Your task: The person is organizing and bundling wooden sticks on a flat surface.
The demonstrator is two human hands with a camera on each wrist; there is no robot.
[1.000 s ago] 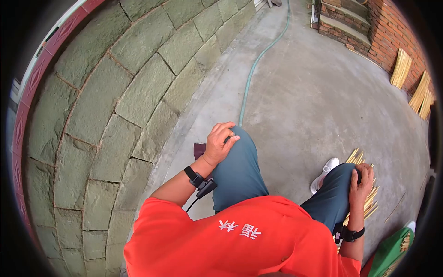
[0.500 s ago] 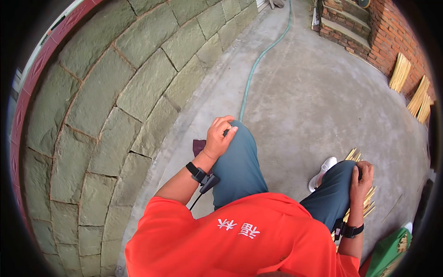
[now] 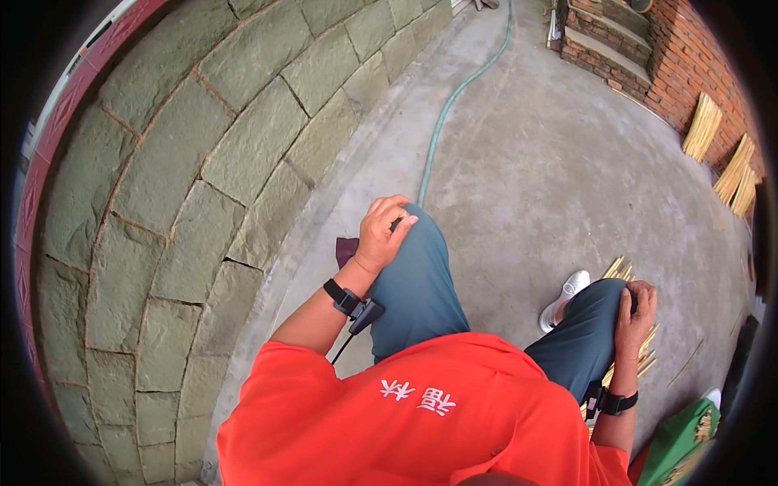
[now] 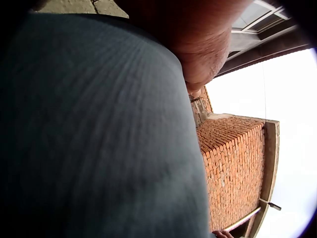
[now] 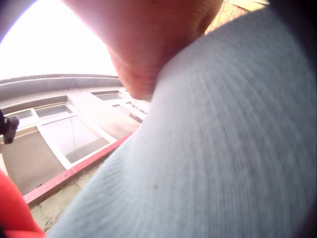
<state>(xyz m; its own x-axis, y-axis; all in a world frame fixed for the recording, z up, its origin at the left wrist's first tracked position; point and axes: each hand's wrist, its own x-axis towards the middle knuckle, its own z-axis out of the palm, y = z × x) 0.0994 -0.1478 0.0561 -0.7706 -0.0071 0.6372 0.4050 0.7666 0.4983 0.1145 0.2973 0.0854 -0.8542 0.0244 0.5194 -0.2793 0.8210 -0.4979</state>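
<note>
Concrete floor (image 3: 527, 178) lies below as we rest, we judge, between steps: left grip (image 3: 381, 236) cups left knee (image 3: 421, 271), right grip (image 3: 634, 318) curls over right knee (image 3: 593, 316), and bamboo sticks (image 3: 617, 269) just beyond it call for releasing and reaching down next.

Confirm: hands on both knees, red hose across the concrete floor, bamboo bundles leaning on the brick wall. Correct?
Not quite. The hose is green, not red; the head view shows it crossing the concrete floor. The rest holds: left hand on left knee, right hand on right knee, bamboo bundles leaning on the brick wall.
</note>
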